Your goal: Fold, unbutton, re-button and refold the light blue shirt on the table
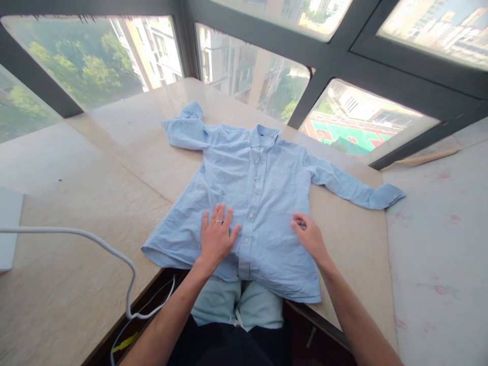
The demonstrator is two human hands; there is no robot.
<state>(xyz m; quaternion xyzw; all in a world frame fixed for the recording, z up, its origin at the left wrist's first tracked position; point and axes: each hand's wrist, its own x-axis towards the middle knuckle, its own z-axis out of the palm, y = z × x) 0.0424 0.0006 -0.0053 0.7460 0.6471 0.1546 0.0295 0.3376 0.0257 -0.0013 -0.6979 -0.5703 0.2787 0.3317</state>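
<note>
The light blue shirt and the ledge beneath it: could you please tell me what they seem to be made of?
The light blue shirt looks like woven cotton, matte, with soft creases. The ledge looks like polished stone, perhaps marble: beige, faintly veined, with a soft sheen.

R hand [310,236] fingers curled on shirt [259,188] near table's [114,168] front edge: pinching or just touching, couldn't tell. L hand [216,239] lay flat, hid fabric under it. Cable [114,244] was cut off at left & bottom of view. Forearms too, at bottom.
</note>
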